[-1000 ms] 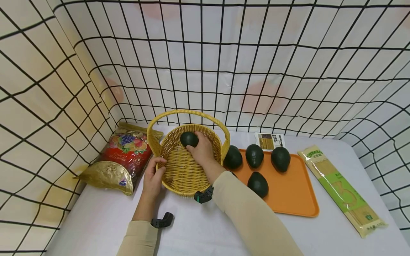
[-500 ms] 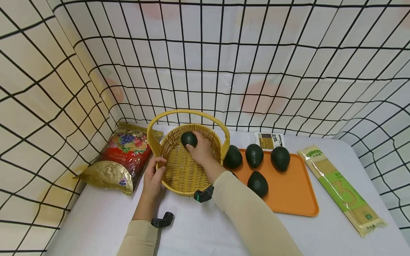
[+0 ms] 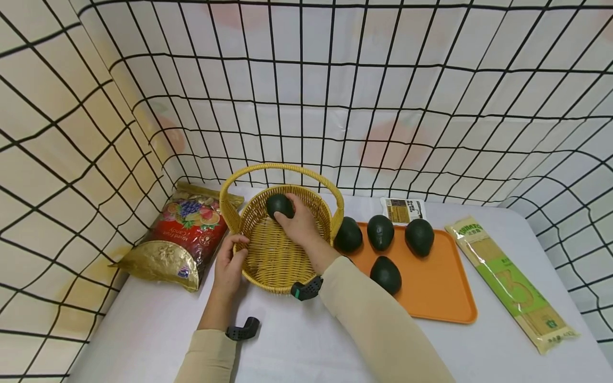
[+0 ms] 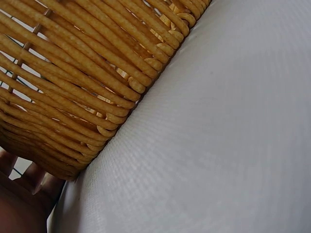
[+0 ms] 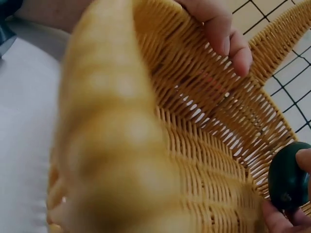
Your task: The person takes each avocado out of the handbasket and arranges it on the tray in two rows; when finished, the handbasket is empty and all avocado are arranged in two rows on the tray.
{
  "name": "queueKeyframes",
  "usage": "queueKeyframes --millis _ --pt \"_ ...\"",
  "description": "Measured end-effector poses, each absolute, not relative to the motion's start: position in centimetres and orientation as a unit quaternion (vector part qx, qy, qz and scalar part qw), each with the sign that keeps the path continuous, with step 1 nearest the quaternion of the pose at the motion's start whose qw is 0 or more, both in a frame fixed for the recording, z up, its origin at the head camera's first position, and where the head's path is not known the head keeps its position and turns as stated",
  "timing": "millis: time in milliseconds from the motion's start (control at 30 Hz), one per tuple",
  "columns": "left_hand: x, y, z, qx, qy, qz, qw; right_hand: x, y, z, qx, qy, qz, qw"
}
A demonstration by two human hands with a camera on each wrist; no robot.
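A yellow wicker basket (image 3: pixel 275 255) with a hoop handle stands on the white table. My right hand (image 3: pixel 293 214) reaches into it and grips a dark green avocado (image 3: pixel 280 205) against the far inner wall. The right wrist view shows that avocado (image 5: pixel 288 181) at the lower right, with my fingertips (image 5: pixel 276 219) under it. My left hand (image 3: pixel 233 251) holds the basket's near-left rim, thumb over the edge. In the left wrist view the basket's outer wall (image 4: pixel 73 82) fills the top left, with fingers (image 4: pixel 19 191) below it.
An orange tray (image 3: pixel 440 298) to the right of the basket carries several more avocados (image 3: pixel 380 232). A red and gold candy bag (image 3: pixel 179 236) lies on the left. A small packet (image 3: pixel 403 210) and a long noodle pack (image 3: pixel 510 282) lie on the right. Grid-patterned cloth walls enclose the table.
My right hand has shifted the avocado slightly towards the basket's far-left wall. The left hand and basket have stayed put.
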State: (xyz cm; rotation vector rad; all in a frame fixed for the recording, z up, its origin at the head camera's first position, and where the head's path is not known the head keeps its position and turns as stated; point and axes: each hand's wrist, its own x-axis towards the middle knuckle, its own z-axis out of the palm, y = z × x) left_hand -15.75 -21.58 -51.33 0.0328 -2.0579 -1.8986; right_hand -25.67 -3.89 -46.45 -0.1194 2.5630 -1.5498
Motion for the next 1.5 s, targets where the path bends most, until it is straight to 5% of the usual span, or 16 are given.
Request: queueKeyframes --millis 633,1200,1500 --pt "-15.7 -21.5 -51.5 0.011 -0.725 -0.669 0.163 -22.9 -2.0 -42.5 -0.059 0.803 -0.588 0.081" --pt "-15.7 -21.4 -51.4 0.014 -0.726 -0.668 0.167 -16.6 2.5 -40.3 -0.087 0.799 -0.585 0.111" --pt "-15.7 -21.5 -51.5 0.011 -0.720 -0.671 0.178 -13.9 5.3 -40.9 -0.081 0.786 -0.607 0.077"
